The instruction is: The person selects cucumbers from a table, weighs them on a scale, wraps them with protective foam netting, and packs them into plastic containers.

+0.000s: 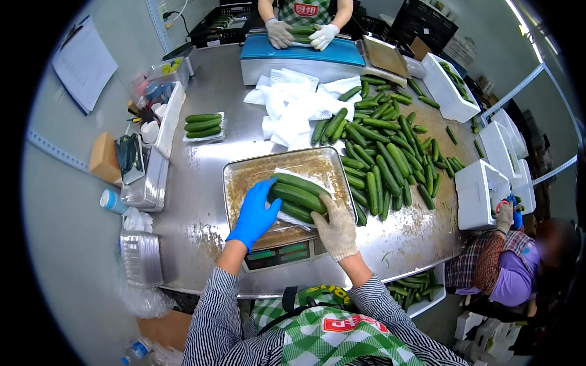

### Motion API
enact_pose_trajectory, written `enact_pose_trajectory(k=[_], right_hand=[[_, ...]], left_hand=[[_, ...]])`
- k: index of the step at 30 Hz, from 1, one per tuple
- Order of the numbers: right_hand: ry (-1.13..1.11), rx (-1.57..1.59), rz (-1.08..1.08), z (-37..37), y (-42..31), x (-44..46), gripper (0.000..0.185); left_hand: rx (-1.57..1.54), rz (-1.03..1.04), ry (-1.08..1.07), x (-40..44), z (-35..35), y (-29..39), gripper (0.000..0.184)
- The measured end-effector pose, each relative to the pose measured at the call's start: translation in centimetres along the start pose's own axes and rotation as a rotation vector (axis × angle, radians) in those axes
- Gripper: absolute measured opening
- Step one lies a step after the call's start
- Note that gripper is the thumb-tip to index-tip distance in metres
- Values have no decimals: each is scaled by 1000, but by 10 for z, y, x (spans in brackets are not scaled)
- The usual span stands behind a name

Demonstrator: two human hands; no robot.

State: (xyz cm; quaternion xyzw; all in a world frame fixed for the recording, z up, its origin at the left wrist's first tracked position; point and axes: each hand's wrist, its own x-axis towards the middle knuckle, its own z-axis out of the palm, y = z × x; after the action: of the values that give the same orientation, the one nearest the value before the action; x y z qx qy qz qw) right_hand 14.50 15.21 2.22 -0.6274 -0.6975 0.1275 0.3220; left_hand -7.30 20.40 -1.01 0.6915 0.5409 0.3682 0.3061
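Three green cucumbers [298, 194] lie side by side on a white absorbent pad [320, 180], on the metal tray [244, 171] of a weighing scale [279, 255]. In a blue glove, my left hand [253, 210] grips their left ends, fingers over the top. My right hand [336, 229], in a cream knitted glove, curls round their right ends. Parts of the cucumbers are hidden under both hands. A big pile of loose cucumbers [390, 161] spreads right of the tray. To the upper left, more cucumbers [203, 125] rest in a row on a pad.
White pads [290, 107] lie heaped behind the tray. Across the table, a co-worker's gloved hands [301, 35] hold cucumbers over a blue-topped machine [299, 53]. Foam boxes [476, 183] line the right edge, where another person sits. Clear plastic trays [140, 259] are stacked at left.
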Motion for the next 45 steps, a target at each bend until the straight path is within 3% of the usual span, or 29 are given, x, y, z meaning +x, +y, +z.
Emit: enact_pose_trajectory(k=[2,7,10,14,18,21,24,27,30,33,37,43,45], right_hand=[[-11,144,123,2,5,3,42],[-159,551,507,0,17,11,41],[-143,500,469,-8,5,12,40],[-47,376,267,-1,3,6,39],[-103,318,126,-3,10,2,44],[-24,276,-77,-6,20,2,42],[-12,264,-148,-4,23,-3,41],[-70,282,-137,-8,21,1,40],[-182,292,-36,-18,14,6,36],[-229,258,-24,-20,10,8,30],[-247,120,-72,-6,11,1,22],[-79,206,-47,-6,-8,-2,24],[-171,127,-67,-16,-10,-3,30]], left_hand=[[-110,-54,37,-3,-1,-5,51],[17,-61,18,-16,-3,-11,49],[291,68,-56,-18,-7,1,49],[359,84,-174,-14,-12,2,47],[348,199,-117,-22,-6,-10,42],[296,342,-47,-35,-11,-10,34],[224,333,-6,-45,-11,-9,36],[174,268,-6,-44,-13,-8,36],[-75,133,-65,-44,-19,-4,37],[-284,-64,-142,-45,-38,16,35],[-671,-424,-135,-54,-53,-5,38],[-691,-480,-41,-56,-64,-10,40],[-652,-460,-19,-59,-61,-13,39]])
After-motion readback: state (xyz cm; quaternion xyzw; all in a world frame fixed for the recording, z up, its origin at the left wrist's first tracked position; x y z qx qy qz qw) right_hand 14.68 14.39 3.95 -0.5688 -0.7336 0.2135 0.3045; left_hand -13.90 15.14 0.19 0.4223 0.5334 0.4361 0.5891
